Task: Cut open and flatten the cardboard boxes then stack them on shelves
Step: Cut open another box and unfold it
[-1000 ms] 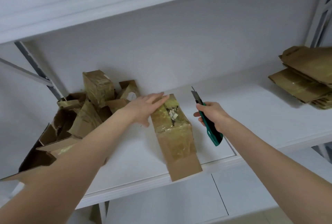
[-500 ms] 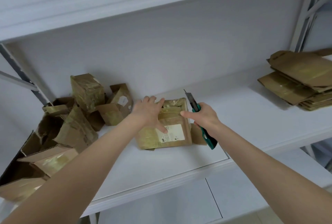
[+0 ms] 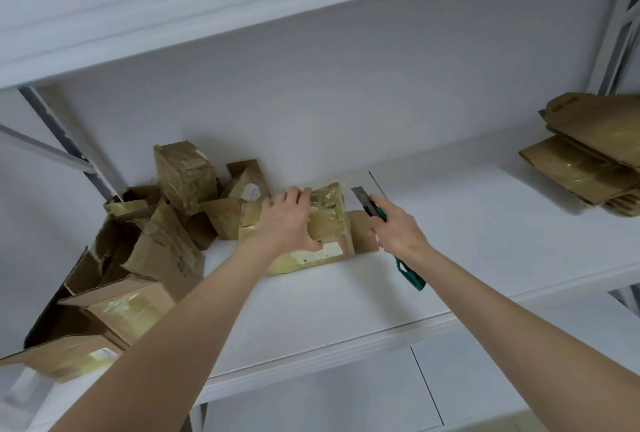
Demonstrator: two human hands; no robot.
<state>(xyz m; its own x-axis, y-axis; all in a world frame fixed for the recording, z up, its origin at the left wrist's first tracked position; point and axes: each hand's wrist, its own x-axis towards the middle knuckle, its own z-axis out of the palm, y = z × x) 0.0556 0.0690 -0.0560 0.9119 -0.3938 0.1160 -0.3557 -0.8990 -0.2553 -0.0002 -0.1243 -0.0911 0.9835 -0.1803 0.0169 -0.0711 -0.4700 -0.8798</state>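
A small taped cardboard box (image 3: 329,224) with a white label lies on the white shelf (image 3: 346,300), one flap sticking out to its right. My left hand (image 3: 285,220) rests on top of it, fingers over the far edge and thumb on the near side by the label. My right hand (image 3: 398,227) grips a green utility knife (image 3: 410,274), its blade (image 3: 360,195) extended and pointing away, just right of the box. A stack of flattened boxes (image 3: 588,161) lies at the far right of the shelf.
A heap of unflattened, partly open cardboard boxes (image 3: 145,244) fills the shelf's left end, spilling toward the front edge. Another shelf (image 3: 242,6) runs overhead. A lower shelf (image 3: 311,407) shows beneath. Metal uprights stand at left and right.
The box was turned from lengthwise to sideways, label facing me. My left hand shifted on top and now holds it down. The knife hand stays just right of the box.
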